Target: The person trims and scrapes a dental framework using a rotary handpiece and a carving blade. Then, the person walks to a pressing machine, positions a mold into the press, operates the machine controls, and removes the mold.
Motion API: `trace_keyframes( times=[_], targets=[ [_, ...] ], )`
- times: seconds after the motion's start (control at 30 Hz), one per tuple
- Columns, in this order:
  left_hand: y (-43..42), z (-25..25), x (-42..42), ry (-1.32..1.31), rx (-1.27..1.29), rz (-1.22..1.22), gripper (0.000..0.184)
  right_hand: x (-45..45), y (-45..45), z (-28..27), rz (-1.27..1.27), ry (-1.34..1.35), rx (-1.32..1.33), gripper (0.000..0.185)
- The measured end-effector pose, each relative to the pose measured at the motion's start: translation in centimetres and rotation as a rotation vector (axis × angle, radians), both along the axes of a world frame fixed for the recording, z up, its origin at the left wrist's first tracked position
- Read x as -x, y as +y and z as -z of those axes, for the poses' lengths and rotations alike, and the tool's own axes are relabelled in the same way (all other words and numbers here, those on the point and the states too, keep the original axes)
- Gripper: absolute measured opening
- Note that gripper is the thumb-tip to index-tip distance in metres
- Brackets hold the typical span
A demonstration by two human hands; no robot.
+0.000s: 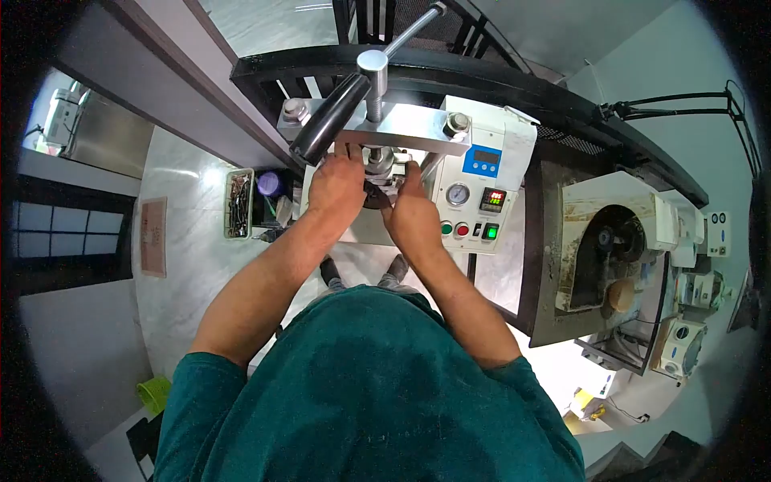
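Observation:
A bench press stands in front of me, with a thick steel crossbar (401, 128), an upright screw (374, 106) and a black handle grip (330, 119). Under the crossbar, a round metal part (377, 163) sits between my hands. My left hand (337, 183) is on its left side, fingers bent and their tips partly hidden beneath the bar. On the right, my right hand (414, 210) is closed, with thumb and forefinger at small metal pieces beside the round part. A dark piece (373, 195) shows between the hands. What exactly each hand grips is hidden.
A control panel (474, 197) with gauge, lit displays and buttons adjoins my right hand. Further right stands a stained white machine (598, 241) with a dark round opening. A tray of metal tools (239, 203) and a purple-lidded container (271, 185) lie at left. A black rail (482, 68) runs behind the press.

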State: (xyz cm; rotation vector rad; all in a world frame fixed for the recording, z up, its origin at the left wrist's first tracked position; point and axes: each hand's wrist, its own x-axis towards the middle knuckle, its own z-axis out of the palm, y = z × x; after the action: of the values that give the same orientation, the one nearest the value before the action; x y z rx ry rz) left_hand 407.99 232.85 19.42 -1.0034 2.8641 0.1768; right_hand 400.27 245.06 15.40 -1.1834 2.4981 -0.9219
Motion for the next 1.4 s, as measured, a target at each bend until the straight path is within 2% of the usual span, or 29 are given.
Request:
trace_keyframes(
  times=[0.13,0.2,0.3,0.4,0.53,0.6,0.73,0.8,0.93,1.03,1.13,1.23,1.33,1.37,1.4],
  targets=[
    [0.7,0.2,-0.5,0.106,0.075,-0.006,0.082,-1.3,0.7,0.5,-0.048,-0.102,0.177,0.079],
    [0.2,0.4,-0.6,0.129,-0.028,-0.008,0.086,-2.1,1.1,0.2,-0.068,-0.122,0.217,0.080],
    [0.3,0.8,-1.0,0.222,-0.057,-0.015,0.088,-1.5,1.4,-0.2,-0.128,-0.308,0.168,0.084],
    [1.1,0.8,-0.7,0.232,-0.032,-0.082,0.083,-1.7,2.0,1.9,-0.271,-0.102,0.251,0.088],
    [1.9,0.1,-0.3,0.192,-0.199,-0.236,0.086,-0.1,1.5,1.3,-0.269,-0.345,0.207,0.091],
    [2.9,0.1,-0.5,0.190,-0.170,-0.280,0.079,0.2,1.4,1.0,-0.250,-0.449,0.168,0.092],
    [2.7,-0.1,-0.2,0.268,-0.158,-0.407,0.058,-0.4,3.0,0.9,-0.244,-0.475,0.225,0.092],
    [1.6,0.8,-1.2,0.289,-0.117,-0.334,0.043,-0.8,3.9,0.4,-0.223,-0.572,0.186,0.090],
    [2.5,1.0,-0.3,0.253,0.005,-0.352,0.035,-1.0,2.5,1.2,-0.264,-0.520,0.210,0.088],
    [2.0,0.3,0.4,0.213,-0.059,-0.433,0.037,-1.3,1.9,0.5,-0.279,-0.569,0.217,0.089],
    [0.5,0.2,-0.1,0.066,-0.150,-0.390,0.044,0.0,1.1,0.0,-0.294,-0.565,0.151,0.091],
    [2.2,-1.1,-0.4,0.156,-0.263,-0.546,0.042,1.4,0.7,-1.1,-0.291,-0.606,0.076,0.092],
    [2.6,-1.0,-1.3,0.356,-0.640,-0.791,0.039,0.1,1.4,0.1,-0.217,-0.285,0.086,0.087],
    [2.6,-0.9,-1.4,0.401,-0.639,-0.818,0.038,-0.4,1.1,0.2,-0.185,-0.174,0.072,0.086],
    [2.7,-0.7,-1.8,0.442,-0.640,-0.846,0.037,-0.9,0.9,0.0,-0.198,-0.181,0.006,0.084]
  ],
)
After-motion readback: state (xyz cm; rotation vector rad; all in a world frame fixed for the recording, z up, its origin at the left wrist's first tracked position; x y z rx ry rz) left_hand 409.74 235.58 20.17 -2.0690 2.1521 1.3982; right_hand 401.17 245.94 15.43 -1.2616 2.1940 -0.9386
